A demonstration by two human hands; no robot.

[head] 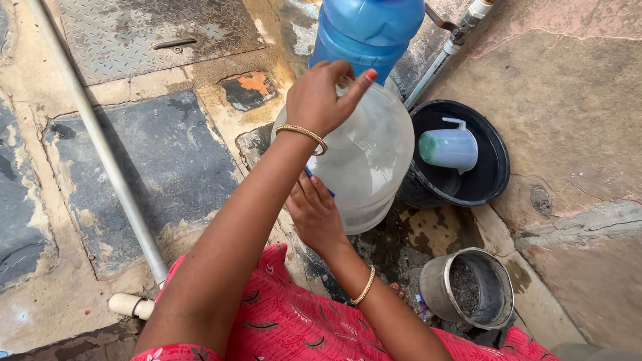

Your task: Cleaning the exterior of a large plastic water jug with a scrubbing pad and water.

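- Clear plastic under both palms: the left hand curls over the top shoulder of the big clear water jug, fingers bent around it, thumb up at one o'clock.
- Right hand lies flat and open against the jug's lower side, at six o'clock from the left; a gold bangle on one wrist, another bangle on the other.
- That jug sits tilted at frame centre, on wet, stained ground.
- Touching it at twelve o'clock, a blue water jug; its contents cannot be told.
- At three o'clock, just beside the clear jug, a black tub with a pale measuring jug lying inside it.
- At five o'clock, a small metal pot with dark gritty stuff at the bottom.
- Ground: patchy cement and worn dark slabs, with a metal hatch cover at eleven o'clock.
- A long grey pipe runs along the left, fencing off that side; open slab lies beyond it toward nine o'clock.
- Rough stone wall closes the right edge, a white pipe leaning against it.
- Red patterned cloth fills the bottom.
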